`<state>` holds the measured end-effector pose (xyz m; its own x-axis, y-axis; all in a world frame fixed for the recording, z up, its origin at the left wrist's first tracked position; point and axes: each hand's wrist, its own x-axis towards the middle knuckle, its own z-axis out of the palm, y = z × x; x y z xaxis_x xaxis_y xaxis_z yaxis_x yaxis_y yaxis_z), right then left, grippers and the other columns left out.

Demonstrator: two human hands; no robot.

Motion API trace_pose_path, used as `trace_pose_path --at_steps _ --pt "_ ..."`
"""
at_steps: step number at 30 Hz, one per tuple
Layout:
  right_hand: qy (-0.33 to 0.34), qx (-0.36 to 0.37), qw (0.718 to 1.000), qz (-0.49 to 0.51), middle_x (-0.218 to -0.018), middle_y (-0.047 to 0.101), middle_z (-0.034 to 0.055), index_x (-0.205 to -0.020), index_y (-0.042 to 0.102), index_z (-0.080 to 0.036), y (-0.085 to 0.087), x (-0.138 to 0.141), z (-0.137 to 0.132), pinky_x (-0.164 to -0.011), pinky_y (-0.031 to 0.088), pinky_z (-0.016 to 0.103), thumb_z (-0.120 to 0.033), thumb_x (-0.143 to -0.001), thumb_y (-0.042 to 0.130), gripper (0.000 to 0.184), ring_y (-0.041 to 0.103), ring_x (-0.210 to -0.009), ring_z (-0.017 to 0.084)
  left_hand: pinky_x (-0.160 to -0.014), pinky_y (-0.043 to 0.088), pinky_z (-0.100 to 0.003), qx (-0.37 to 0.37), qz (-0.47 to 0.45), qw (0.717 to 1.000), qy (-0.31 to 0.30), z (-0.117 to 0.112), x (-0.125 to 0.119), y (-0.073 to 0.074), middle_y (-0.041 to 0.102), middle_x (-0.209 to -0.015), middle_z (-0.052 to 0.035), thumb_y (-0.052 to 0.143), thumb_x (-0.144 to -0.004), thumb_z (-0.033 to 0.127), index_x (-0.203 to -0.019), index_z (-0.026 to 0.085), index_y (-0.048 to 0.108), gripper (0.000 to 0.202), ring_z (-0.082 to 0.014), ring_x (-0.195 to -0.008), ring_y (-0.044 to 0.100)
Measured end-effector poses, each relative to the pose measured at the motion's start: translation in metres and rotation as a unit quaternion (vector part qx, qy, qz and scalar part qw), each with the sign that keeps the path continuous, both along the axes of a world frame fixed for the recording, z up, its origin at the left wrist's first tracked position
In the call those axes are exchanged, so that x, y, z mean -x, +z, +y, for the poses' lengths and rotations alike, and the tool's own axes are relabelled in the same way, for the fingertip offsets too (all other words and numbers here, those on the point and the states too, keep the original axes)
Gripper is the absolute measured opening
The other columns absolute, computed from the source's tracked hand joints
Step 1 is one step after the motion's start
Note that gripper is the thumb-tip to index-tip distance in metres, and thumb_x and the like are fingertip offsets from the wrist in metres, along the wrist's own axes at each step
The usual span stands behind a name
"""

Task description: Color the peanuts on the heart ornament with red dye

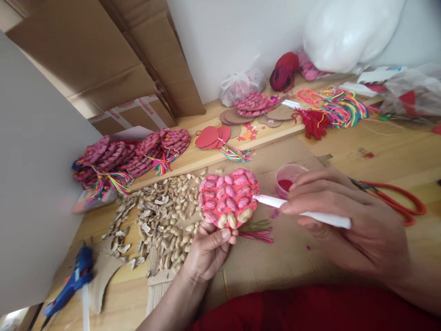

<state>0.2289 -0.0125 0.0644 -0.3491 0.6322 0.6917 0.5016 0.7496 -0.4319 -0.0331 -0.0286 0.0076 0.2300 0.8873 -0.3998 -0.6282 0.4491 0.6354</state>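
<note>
My left hand (212, 243) pinches the lower edge of a red heart-shaped ornament (220, 190) between thumb and fingers. Rows of peanut shells cover its face; most are pink, while a few at the bottom (232, 220) keep their tan colour. A tassel of olive and magenta threads (257, 231) hangs from the heart's lower end. In my right hand (347, 220) is a white pen-shaped paintbrush (310, 212), its pink tip at the heart's right edge. Behind those fingers stands a small clear cup (289, 174) of deep pink paint, partly hidden.
Loose peanut shells (168, 211) lie left of the heart on cardboard. A blue glue gun (74, 278) rests at lower left, orange-handled scissors (396, 195) at right. Along the raised ledge are finished peanut ornaments (117, 158), red hearts (210, 137) and colourful tassels (344, 108).
</note>
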Motion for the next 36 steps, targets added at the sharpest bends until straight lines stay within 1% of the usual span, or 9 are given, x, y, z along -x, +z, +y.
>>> trace_pose_path --at_steps 4,10,14,19,21,26,29,32,36 --pt "-0.020 0.010 1.000 0.021 -0.101 0.074 0.0002 -0.113 0.068 -0.027 -0.001 -0.002 0.002 -0.095 0.055 0.038 -0.018 -0.090 0.063 0.025 0.067 -0.104 0.019 -0.057 0.059 -0.010 0.002 -0.001 1.000 -0.003 0.000 0.000 0.001 0.077 -0.067 -0.0013 0.098 -0.056 0.012 -0.079 0.012 0.077 0.032 -0.0099 -0.061 0.073" --pt "-0.010 0.013 1.000 0.008 -0.098 0.074 0.0008 -0.112 0.069 -0.026 -0.001 0.000 0.000 -0.094 0.055 0.040 -0.019 -0.089 0.064 0.024 0.068 -0.105 0.021 -0.057 0.059 -0.010 0.005 -0.006 1.000 0.000 0.000 0.000 -0.001 0.077 -0.067 -0.0014 0.098 -0.057 0.010 -0.078 0.012 0.077 0.030 -0.0096 -0.061 0.073" --pt "-0.033 0.019 0.998 0.048 -0.102 0.075 0.0021 -0.113 0.069 -0.026 -0.001 -0.001 -0.001 -0.093 0.056 0.040 -0.018 -0.089 0.065 0.026 0.069 -0.104 0.021 -0.057 0.059 -0.010 0.007 -0.004 1.000 0.001 0.000 0.000 -0.001 0.077 -0.067 -0.0017 0.098 -0.056 0.011 -0.079 0.012 0.077 0.031 -0.0099 -0.061 0.073" --pt "-0.024 0.025 0.999 0.018 -0.100 0.074 0.0007 -0.113 0.069 -0.029 -0.003 -0.001 -0.001 -0.092 0.057 0.044 -0.020 -0.089 0.064 0.027 0.068 -0.103 0.023 -0.058 0.060 -0.011 0.010 -0.006 1.000 0.004 0.000 -0.001 -0.001 0.077 -0.068 -0.0009 0.098 -0.056 0.011 -0.077 0.012 0.075 0.032 -0.0102 -0.061 0.073" --pt "-0.025 0.027 0.999 0.013 -0.102 0.074 0.0011 -0.114 0.068 -0.029 -0.001 0.000 -0.002 -0.091 0.057 0.044 -0.020 -0.089 0.064 0.027 0.068 -0.103 0.023 -0.059 0.060 -0.011 0.006 -0.008 1.000 0.005 0.000 -0.001 0.000 0.077 -0.068 -0.0009 0.098 -0.056 0.009 -0.078 0.012 0.075 0.031 -0.0100 -0.061 0.073" --pt "-0.068 0.021 0.996 0.045 -0.104 0.076 0.0025 -0.112 0.070 -0.028 0.010 0.004 -0.008 -0.089 0.058 0.041 -0.019 -0.089 0.064 0.025 0.070 -0.103 0.023 -0.059 0.060 -0.012 -0.011 -0.009 1.000 0.001 0.001 -0.001 -0.001 0.076 -0.069 -0.0012 0.097 -0.057 0.009 -0.079 0.013 0.074 0.031 -0.0107 -0.063 0.074" --pt "-0.099 0.033 0.993 0.063 -0.107 0.077 0.0023 -0.112 0.070 -0.028 0.014 0.008 -0.011 -0.088 0.058 0.039 -0.019 -0.089 0.067 0.026 0.071 -0.102 0.021 -0.059 0.060 -0.012 -0.009 -0.006 1.000 0.003 0.001 -0.001 -0.002 0.076 -0.068 -0.0012 0.097 -0.057 0.009 -0.078 0.012 0.074 0.032 -0.0109 -0.062 0.073" --pt "-0.110 0.050 0.988 0.092 -0.109 0.076 0.0022 -0.114 0.071 -0.028 0.011 0.010 -0.015 -0.088 0.058 0.038 -0.019 -0.088 0.068 0.027 0.072 -0.102 0.020 -0.058 0.060 -0.012 -0.008 -0.007 1.000 0.008 0.001 -0.001 -0.002 0.076 -0.069 -0.0013 0.097 -0.056 0.009 -0.080 0.012 0.074 0.033 -0.0109 -0.062 0.073" --pt "-0.104 0.063 0.985 0.120 -0.108 0.074 0.0022 -0.114 0.071 -0.027 0.000 0.008 -0.020 -0.088 0.058 0.038 -0.016 -0.086 0.069 0.030 0.072 -0.103 0.021 -0.059 0.060 -0.012 -0.008 -0.006 1.000 0.002 0.000 -0.001 -0.003 0.076 -0.070 -0.0010 0.096 -0.058 0.008 -0.080 0.012 0.074 0.032 -0.0107 -0.063 0.073"
